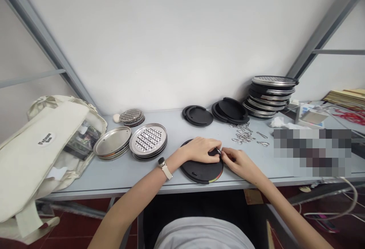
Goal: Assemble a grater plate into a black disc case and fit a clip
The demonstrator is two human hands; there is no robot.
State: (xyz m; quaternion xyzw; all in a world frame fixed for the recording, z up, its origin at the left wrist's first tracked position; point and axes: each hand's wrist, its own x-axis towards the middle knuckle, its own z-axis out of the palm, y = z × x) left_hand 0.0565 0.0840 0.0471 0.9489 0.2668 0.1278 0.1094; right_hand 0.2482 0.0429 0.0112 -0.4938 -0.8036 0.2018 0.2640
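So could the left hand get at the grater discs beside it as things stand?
Probably yes: the left hand rests on the black disc, and only bare table lies between it and the grater discs.

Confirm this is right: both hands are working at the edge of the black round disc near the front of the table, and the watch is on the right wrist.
Not quite. The head view shows the watch on the left wrist. Both the left hand and right hand are indeed at the black round disc.
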